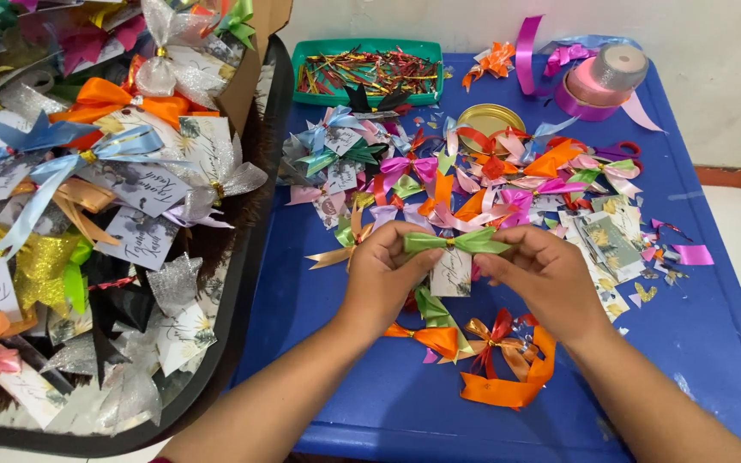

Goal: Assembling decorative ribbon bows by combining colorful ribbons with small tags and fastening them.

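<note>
Over the blue table (713, 334), bare room lies only along the near and right edges; a black tray (242, 283) crowds the left edge. Left hand (383, 274) and right hand (542, 273) pinch a green ribbon bow (456, 243) with its tag, fingers closed on each end, above the ribbon pile (473, 184).

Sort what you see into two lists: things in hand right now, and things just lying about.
In hand:
left hand
right hand
green bow
small card

Lying about:
orange ribbon
green tray
gold lid
pink ribbon roll
black basket
</note>
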